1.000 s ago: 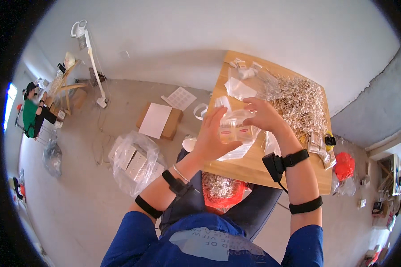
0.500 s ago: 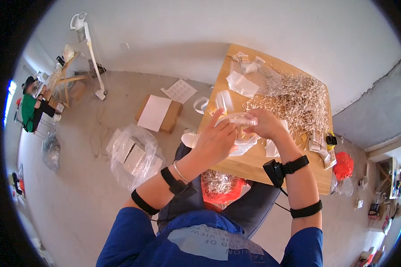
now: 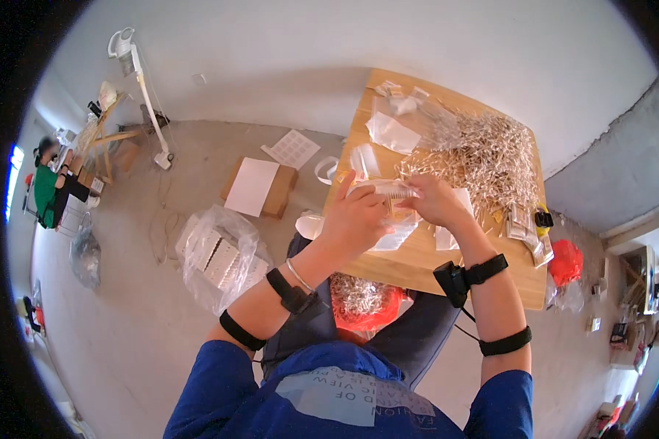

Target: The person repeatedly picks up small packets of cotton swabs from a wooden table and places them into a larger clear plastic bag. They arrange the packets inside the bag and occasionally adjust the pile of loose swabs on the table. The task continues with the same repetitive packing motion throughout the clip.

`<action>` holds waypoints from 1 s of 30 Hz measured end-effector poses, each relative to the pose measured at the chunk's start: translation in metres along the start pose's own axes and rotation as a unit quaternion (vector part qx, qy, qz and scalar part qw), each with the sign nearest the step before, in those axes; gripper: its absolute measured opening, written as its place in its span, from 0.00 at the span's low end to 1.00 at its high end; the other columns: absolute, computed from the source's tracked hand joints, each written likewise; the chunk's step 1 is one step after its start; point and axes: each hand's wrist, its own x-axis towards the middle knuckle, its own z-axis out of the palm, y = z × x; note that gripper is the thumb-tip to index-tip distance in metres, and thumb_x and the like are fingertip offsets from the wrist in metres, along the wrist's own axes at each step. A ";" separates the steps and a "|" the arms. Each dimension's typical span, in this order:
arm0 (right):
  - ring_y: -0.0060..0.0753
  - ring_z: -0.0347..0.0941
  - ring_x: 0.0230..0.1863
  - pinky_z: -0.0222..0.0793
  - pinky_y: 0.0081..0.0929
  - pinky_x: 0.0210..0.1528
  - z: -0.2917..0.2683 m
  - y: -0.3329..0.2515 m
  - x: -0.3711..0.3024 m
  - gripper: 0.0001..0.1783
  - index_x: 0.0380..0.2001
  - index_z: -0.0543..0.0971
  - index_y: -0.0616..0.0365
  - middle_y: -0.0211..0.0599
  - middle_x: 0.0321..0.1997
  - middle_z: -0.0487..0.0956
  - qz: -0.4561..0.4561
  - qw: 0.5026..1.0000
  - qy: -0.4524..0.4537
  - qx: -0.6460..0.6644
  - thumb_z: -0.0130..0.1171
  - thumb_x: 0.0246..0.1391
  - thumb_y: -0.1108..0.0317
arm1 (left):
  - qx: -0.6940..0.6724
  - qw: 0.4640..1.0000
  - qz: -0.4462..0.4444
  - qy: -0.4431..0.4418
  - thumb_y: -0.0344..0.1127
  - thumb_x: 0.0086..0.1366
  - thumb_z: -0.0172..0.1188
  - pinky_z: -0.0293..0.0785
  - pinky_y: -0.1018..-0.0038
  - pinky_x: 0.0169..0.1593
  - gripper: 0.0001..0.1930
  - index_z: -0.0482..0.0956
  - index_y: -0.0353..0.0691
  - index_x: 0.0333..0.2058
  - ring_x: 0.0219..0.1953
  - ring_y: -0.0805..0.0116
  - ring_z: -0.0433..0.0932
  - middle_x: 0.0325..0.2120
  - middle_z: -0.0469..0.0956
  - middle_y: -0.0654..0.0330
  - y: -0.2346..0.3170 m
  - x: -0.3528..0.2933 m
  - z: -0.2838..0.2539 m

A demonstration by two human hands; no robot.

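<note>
Over the near left part of the wooden table (image 3: 359, 271), both my hands hold a clear, ridged plastic package (image 3: 392, 189). My left hand (image 3: 355, 223) grips its left side, the index finger raised and the others curled. The fingers of my right hand (image 3: 438, 201) pinch its right end; fingertips are partly hidden. Whitish clear plastic pieces (image 3: 401, 234) lie just under the package. To the right spreads a heap of small, thin, shiny pieces (image 3: 494, 157). Behind my hands are a white sheet (image 3: 392, 134) and a clear plastic piece (image 3: 364, 161).
Between my legs sits a red bag (image 3: 366, 322) of similar shiny pieces. Left on the floor are a clear bag of white strips (image 3: 223, 252) and a cardboard box (image 3: 280, 192). Small packets (image 3: 521, 225) lie at the table's right edge. A person in green (image 3: 47, 186) sits far left.
The view has shifted slightly. My hands stay on the package, which now looks flatter and tilted a little differently; the left fingers have moved slightly along it.
</note>
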 end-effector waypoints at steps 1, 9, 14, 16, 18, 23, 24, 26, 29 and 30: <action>0.45 0.75 0.42 0.69 0.35 0.45 -0.002 0.004 0.000 0.22 0.43 0.80 0.57 0.48 0.41 0.79 -0.008 1.000 -0.002 0.008 0.67 0.44 0.61 | -0.008 1.000 -0.008 -0.010 0.46 0.46 0.68 0.50 0.56 0.66 0.14 0.81 0.46 0.29 0.52 0.67 0.70 0.37 0.77 0.64 0.000 0.002 0.000; 0.46 0.76 0.40 0.70 0.35 0.44 -0.015 0.004 -0.013 0.12 0.39 0.82 0.53 0.45 0.38 0.80 0.005 0.999 0.005 -0.047 0.58 0.53 0.63 | -0.004 0.999 0.034 0.041 0.46 0.43 0.68 0.55 0.55 0.64 0.12 0.82 0.47 0.23 0.52 0.67 0.70 0.40 0.76 0.63 -0.001 0.015 0.001; 0.46 0.76 0.39 0.71 0.35 0.44 -0.011 0.013 -0.028 0.11 0.37 0.82 0.55 0.43 0.37 0.80 -0.086 0.991 0.097 -0.016 0.60 0.52 0.64 | -0.023 0.995 0.047 0.088 0.48 0.41 0.69 0.53 0.56 0.64 0.14 0.81 0.46 0.23 0.52 0.66 0.70 0.43 0.75 0.64 0.001 0.019 -0.014; 0.45 0.77 0.40 0.71 0.34 0.44 -0.012 0.004 -0.031 0.11 0.37 0.82 0.56 0.43 0.38 0.81 -0.097 0.990 0.096 0.021 0.61 0.51 0.65 | -0.021 0.997 0.061 0.042 0.49 0.41 0.69 0.52 0.57 0.64 0.15 0.81 0.46 0.23 0.52 0.65 0.70 0.43 0.75 0.64 -0.010 0.018 -0.009; 0.43 0.77 0.40 0.71 0.34 0.44 -0.010 -0.001 -0.034 0.11 0.38 0.82 0.57 0.44 0.38 0.80 -0.116 0.987 0.100 0.039 0.62 0.50 0.67 | -0.009 0.999 0.042 0.010 0.49 0.40 0.70 0.52 0.58 0.64 0.15 0.80 0.46 0.22 0.53 0.65 0.69 0.44 0.75 0.64 -0.013 0.018 -0.005; 0.42 0.77 0.40 0.72 0.33 0.43 -0.002 -0.005 -0.037 0.11 0.37 0.81 0.58 0.44 0.37 0.80 -0.139 0.974 0.175 0.043 0.62 0.50 0.69 | -0.065 0.996 0.013 0.055 0.48 0.40 0.71 0.52 0.58 0.65 0.23 0.79 0.45 0.35 0.53 0.63 0.70 0.44 0.76 0.60 -0.018 0.019 -0.013; 0.42 0.77 0.39 0.72 0.33 0.43 -0.002 -0.001 -0.035 0.10 0.37 0.81 0.59 0.44 0.37 0.80 -0.131 0.977 0.168 0.027 0.62 0.49 0.69 | -0.087 0.991 0.008 0.100 0.46 0.40 0.72 0.52 0.58 0.64 0.26 0.78 0.45 0.40 0.51 0.62 0.71 0.43 0.76 0.60 -0.020 0.020 -0.018; 0.41 0.77 0.38 0.72 0.33 0.42 -0.005 0.011 -0.032 0.09 0.35 0.81 0.60 0.44 0.35 0.80 -0.113 0.982 0.153 -0.006 0.62 0.49 0.70 | -0.171 0.975 -0.039 0.137 0.42 0.41 0.73 0.56 0.60 0.63 0.32 0.74 0.44 0.48 0.50 0.61 0.72 0.43 0.76 0.58 -0.027 0.018 -0.021; 0.40 0.77 0.36 0.71 0.33 0.41 -0.005 0.011 -0.030 0.09 0.34 0.81 0.62 0.43 0.34 0.80 -0.079 0.984 0.146 0.060 0.62 0.49 0.70 | -0.325 0.930 -0.141 0.098 0.37 0.46 0.72 0.64 0.64 0.58 0.35 0.69 0.41 0.54 0.50 0.62 0.73 0.46 0.76 0.55 -0.048 0.002 -0.007; 0.40 0.76 0.37 0.71 0.33 0.41 -0.005 0.010 -0.030 0.09 0.34 0.81 0.61 0.43 0.34 0.80 -0.084 0.985 0.142 0.052 0.62 0.49 0.70 | -0.363 0.915 -0.158 0.078 0.36 0.48 0.71 0.66 0.66 0.56 0.32 0.70 0.39 0.53 0.50 0.63 0.74 0.46 0.76 0.55 -0.054 -0.003 -0.004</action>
